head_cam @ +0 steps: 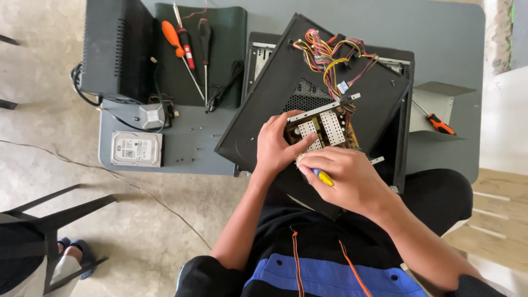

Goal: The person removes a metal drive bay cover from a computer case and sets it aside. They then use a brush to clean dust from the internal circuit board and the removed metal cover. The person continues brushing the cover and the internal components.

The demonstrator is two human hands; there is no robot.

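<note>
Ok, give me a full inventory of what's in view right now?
grey table: one, centre
black computer case side panel: one, tilted on the case
open metal power supply unit: one, on the panel, coloured wire bundle attached
silver hard drive: one, table's left front
screwdrivers on dark mat: three, orange, red, black handles
orange-handled screwdriver: one, table's right
black box: one, far left
black chair: one, lower left
left hand: steadying the power supply
right hand: gripping a blue-and-yellow tool handle
</note>
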